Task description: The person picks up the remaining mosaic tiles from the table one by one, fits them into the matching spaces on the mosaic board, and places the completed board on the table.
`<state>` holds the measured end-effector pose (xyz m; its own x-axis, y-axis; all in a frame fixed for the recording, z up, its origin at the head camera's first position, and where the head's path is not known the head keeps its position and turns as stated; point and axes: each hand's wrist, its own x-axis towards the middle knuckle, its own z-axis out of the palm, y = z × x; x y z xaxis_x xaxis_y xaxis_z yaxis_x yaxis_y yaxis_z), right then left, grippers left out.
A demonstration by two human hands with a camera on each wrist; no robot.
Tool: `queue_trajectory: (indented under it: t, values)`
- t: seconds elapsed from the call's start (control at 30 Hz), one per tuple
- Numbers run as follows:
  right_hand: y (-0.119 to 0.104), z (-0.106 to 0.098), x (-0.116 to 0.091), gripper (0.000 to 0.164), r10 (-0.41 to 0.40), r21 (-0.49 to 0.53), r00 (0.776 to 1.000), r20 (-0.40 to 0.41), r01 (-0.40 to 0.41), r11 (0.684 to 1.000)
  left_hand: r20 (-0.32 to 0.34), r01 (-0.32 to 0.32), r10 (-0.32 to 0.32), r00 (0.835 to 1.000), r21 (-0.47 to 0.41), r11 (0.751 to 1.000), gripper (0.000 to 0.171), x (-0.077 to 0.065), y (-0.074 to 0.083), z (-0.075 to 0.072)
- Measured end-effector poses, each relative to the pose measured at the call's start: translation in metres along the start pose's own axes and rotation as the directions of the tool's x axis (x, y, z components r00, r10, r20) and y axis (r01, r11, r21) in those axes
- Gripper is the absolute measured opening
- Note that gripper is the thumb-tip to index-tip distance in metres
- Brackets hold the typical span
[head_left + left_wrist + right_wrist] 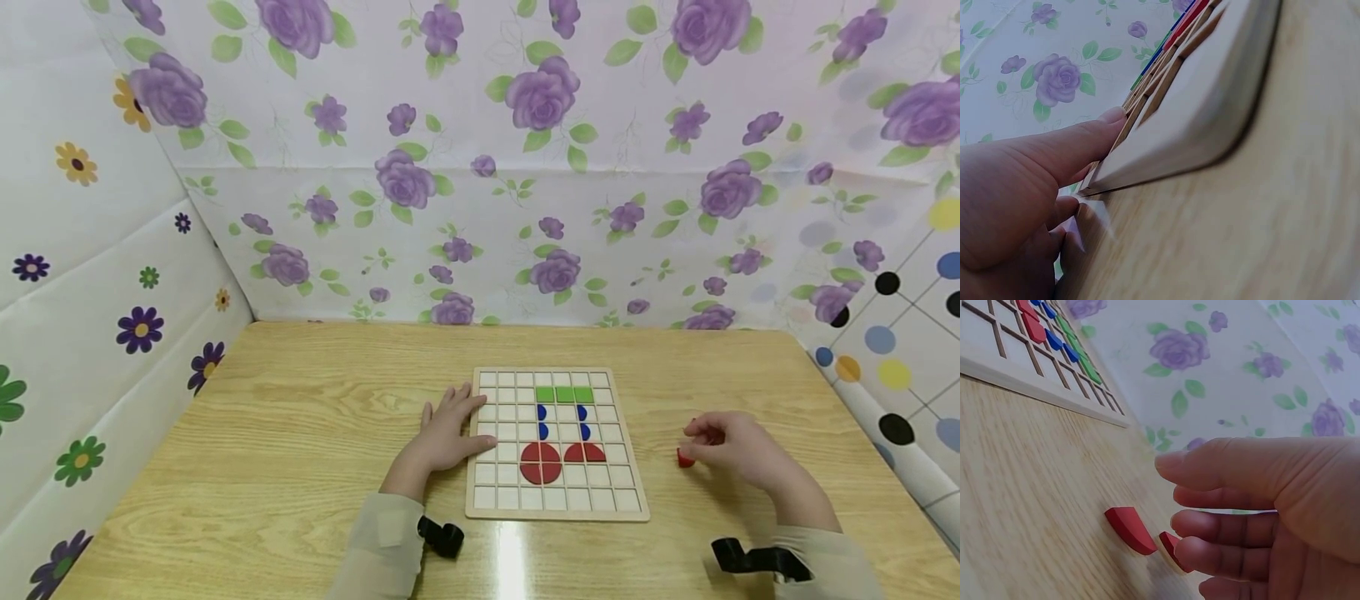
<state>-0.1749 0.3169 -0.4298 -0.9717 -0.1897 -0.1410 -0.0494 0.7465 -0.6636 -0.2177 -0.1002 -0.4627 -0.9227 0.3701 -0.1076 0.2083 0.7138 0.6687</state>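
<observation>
Evidently, two loose red pieces (1130, 530) are lying on the table (300, 433), on the right side of the board (487, 498) and apart from its rim, within easy reach of the right hand (738, 450). That hand is hovering close over them with its fingers loosely bent, and it is grasping nothing. One piece is showing fully in the right wrist view, while the other is partly hiding behind the fingertips (whether they are touching it, I cannot tell).

The left hand (444, 433) is resting on the board's left edge, fingers relaxed and spread, thumb lying over the rim; it is not clenching, and is probably keeping the board from sliding.

On the board, four red quarters (531, 452) are meeting at a grid crossing, so their curves are joining into a disc; two more are making a half-disc beside it. Above, blue halves (542, 412) are sitting in two columns, and green squares (564, 394) are filling three neighbouring cells. Farther out, a flowered cloth (405, 179) is hanging behind the table.
</observation>
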Motion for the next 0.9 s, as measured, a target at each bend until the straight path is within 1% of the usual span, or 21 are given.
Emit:
queue_trajectory:
  t: [0.27,0.43,0.6,0.7,0.9]
  values:
    - [0.0020,0.0053,0.0003,0.041,0.009,-0.028,1.000,0.029,-0.008,1.000,-0.004,-0.002,0.002,1.000,0.000,1.000,0.069,-0.0003,-0.0002,0.0003]
    - [0.0019,0.0070,0.0002,0.043,0.020,-0.021,0.998,0.052,-0.019,1.000,-0.001,-0.003,0.003,1.000,0.001,1.000,0.070,-0.0002,-0.0009,0.0004]
    - [0.0036,0.0079,0.0015,0.038,0.023,-0.057,0.999,0.045,-0.021,0.998,-0.002,-0.005,0.005,1.000,0.004,1.000,0.070,0.0009,-0.0022,0.0007]
    - [0.0044,0.0079,0.0016,0.034,0.039,-0.091,0.999,0.029,-0.037,0.995,-0.004,0.000,0.000,1.000,0.008,1.000,0.070,0.0013,-0.0021,0.0009]
    - [0.0034,0.0068,0.0007,0.037,0.090,-0.138,0.996,0.004,-0.088,0.986,-0.008,0.003,-0.003,1.000,0.008,1.000,0.070,0.0013,-0.0018,0.0014]
